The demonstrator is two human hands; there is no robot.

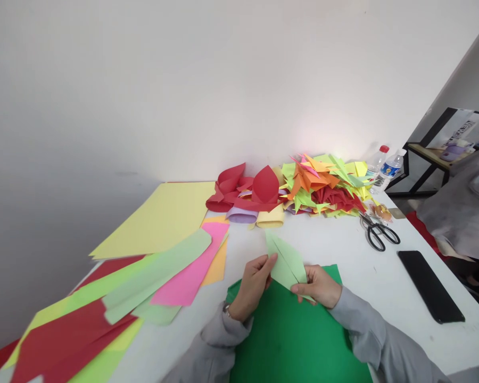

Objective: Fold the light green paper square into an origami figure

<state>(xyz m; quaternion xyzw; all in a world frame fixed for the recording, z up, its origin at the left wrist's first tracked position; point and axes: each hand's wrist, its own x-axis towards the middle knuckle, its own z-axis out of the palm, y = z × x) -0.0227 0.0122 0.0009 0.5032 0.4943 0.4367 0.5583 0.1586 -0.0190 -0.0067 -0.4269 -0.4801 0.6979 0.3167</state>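
Tabletop [375,276], paper [286,262] between left grip [252,287], right grip [320,287]

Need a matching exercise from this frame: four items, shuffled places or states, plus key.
Items
1. Pale green paper
2. Dark green sheet
3. Scissors
4. Plastic bottles

Places or states
A. One red cap, one white cap
B. Partly covered by the grey sleeves
C. Black loop handles
D. Held by left hand and right hand

Pairs: 1-D, 2-B, 3-C, 4-A
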